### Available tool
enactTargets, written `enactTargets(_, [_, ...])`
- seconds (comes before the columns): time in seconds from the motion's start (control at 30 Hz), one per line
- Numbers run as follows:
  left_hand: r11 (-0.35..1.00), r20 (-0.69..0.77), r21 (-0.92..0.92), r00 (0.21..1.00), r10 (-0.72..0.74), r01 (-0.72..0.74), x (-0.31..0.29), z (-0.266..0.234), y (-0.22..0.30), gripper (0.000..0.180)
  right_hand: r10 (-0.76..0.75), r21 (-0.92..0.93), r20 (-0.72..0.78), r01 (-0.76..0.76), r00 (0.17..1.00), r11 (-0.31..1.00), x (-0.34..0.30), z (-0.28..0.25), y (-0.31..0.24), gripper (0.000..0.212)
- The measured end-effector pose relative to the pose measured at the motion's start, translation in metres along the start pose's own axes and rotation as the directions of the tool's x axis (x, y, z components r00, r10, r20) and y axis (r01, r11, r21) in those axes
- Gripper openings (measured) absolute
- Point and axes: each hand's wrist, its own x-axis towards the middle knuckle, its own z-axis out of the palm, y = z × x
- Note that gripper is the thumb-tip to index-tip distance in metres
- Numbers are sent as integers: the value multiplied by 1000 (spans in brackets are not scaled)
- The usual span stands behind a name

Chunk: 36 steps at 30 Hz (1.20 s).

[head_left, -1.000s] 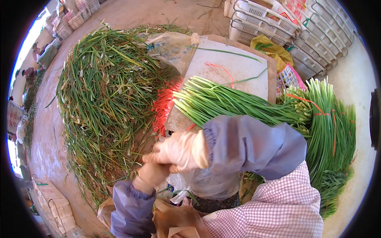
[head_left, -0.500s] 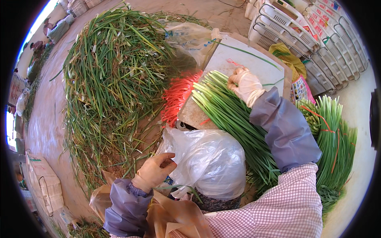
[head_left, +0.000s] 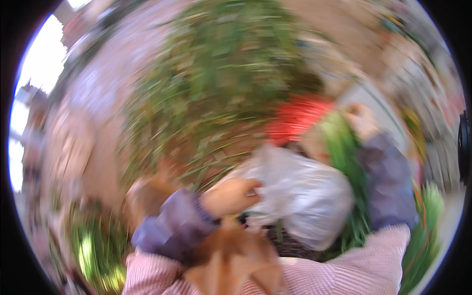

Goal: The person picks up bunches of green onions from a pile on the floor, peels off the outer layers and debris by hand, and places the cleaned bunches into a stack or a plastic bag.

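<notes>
The picture is heavily blurred. My left hand point(head_left: 228, 196), in a pale glove with a purple sleeve cover, rests against a white plastic bag point(head_left: 300, 191) in front of me; whether it grips the bag I cannot tell. My right hand point(head_left: 363, 120), also gloved, lies at the far end of a bundle of long green stalks point(head_left: 344, 147) that runs along my right forearm. A bunch of red bands point(head_left: 300, 118) sits just left of that hand.
A large loose heap of green stalks point(head_left: 221, 83) covers the ground ahead. More bundled greens point(head_left: 427, 216) lie at the right. A brown apron or cloth point(head_left: 231, 255) is in my lap. Crates at the upper right are smeared.
The view has swung to the left, shifting everything right and blurring it. My left hand has moved onto the white bag. My right hand stays at the far end of the bundle.
</notes>
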Motion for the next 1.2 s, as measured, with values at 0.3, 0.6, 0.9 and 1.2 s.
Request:
enactTargets(0.3, [933, -515, -290, 856, 37, -214, -157, 16, -20, 28, -396, 532, 241, 221, 886, 817, 14, 24, -106, 15])
enactTargets(0.6, [464, -674, -505, -3, -739, -728, -330, 101, -88, 20, -732, 749, 648, -5, 209, 662, -153, 205, -446, 34])
enactTargets(0.9, [72, -23, -987, -309, -951, -146, -409, 374, -307, 25, -170, 87, 963, -355, -210, 931, -276, 411, -507, 28])
enactTargets(1.2, [256, -28, -928, -636, -772, -270, -493, 335, -468, 32, -399, 393, 911, 526, -107, 755, -277, 504, -539, 29])
